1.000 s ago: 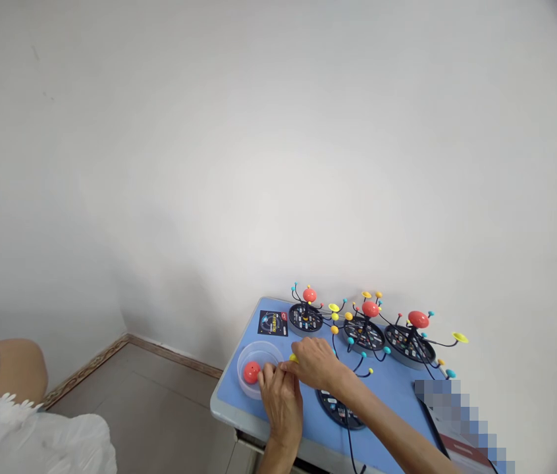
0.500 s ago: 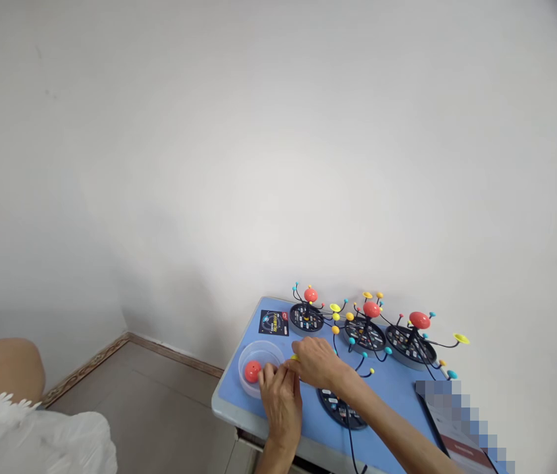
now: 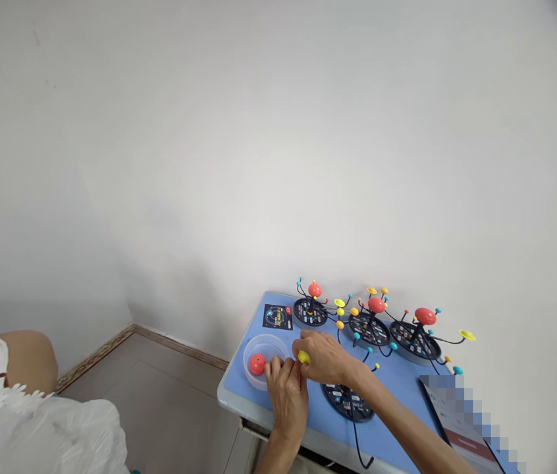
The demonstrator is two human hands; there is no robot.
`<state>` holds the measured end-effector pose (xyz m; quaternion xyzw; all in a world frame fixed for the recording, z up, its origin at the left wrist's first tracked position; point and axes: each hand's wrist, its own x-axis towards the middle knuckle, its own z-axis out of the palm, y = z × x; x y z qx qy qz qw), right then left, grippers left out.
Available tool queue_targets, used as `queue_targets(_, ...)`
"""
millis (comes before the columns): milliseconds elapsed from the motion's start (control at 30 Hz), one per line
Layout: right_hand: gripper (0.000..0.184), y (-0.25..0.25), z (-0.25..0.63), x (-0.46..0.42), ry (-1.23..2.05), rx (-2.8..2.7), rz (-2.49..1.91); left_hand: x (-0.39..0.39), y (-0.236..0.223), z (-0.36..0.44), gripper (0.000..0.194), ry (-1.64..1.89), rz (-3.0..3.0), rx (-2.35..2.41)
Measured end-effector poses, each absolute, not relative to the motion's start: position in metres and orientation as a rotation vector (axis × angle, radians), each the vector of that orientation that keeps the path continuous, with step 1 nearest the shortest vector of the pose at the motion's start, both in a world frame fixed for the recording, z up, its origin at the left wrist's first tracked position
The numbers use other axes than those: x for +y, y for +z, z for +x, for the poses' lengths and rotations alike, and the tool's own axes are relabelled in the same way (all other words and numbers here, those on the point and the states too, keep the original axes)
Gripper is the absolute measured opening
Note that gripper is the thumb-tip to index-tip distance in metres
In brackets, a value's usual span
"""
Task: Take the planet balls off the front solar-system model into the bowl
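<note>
A small yellow piece [image 3: 303,357] is gripped in the curled thumb and forefinger of the right hand [image 3: 322,357], below and right of the frame's centre. The left hand [image 3: 288,392] is brought up against it from below, fingers bent together; whether anything is pinched there cannot be told, as the fingertips are hidden. The hands are probably set close so that the piece can be steadied from two sides.

Just left, a clear plastic tub [image 3: 271,344] is placed within easy reach, seemingly to keep loose parts from rolling; a red ball [image 3: 257,364] is held in it. Below the right forearm, a round black base [image 3: 350,400] is partly covered, and a curved black rod [image 3: 356,434] is seen reaching from it past the near table edge, where it could be knocked.

Farther up, a printed card [image 3: 277,316] is laid flat. Three ball-and-rod models [image 3: 315,290] [image 3: 376,305] [image 3: 425,316] are lined up towards the wall [image 3: 278,164], perhaps to leave the front free. At lower right, a tablet [image 3: 456,421] is partly blurred out.

Bare blue table [image 3: 401,395] is left between the right forearm and the models, but little margin is given at the left edge. At lower left, part of another person in a white garment [image 3: 56,434] is seen, well apart.
</note>
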<state>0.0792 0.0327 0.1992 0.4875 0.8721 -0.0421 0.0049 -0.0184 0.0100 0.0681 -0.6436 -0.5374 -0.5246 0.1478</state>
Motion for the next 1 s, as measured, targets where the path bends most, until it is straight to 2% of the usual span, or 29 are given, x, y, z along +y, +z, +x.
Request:
queue_targets(133,0.034,0.195,0.080,0.030,-0.160,2.761,1.535,0.009,0.067,-0.018,0.022,-1.517,-1.858,-1.559)
queue_targets(300,0.028,0.193,0.076,0.028,-0.051,2.590,1.690,0.008,0.068,-0.018,0.020,-1.520,-1.850,-1.545)
queue_targets(467,0.021,0.191,0.077,0.030,-0.076,2.646,1.618,0.007,0.066,-0.017,0.022,-1.515,-1.862,-1.541)
queue_targets(767,0.036,0.190,0.081,0.030,-0.168,2.742,1.562,0.009,0.063,-0.017,0.022,-1.558,-1.851,-1.541)
queue_targets(1000,0.024,0.188,0.072,0.030,-0.073,2.600,1.633,0.006,0.063,-0.018,0.023,-1.569,-1.868,-1.527)
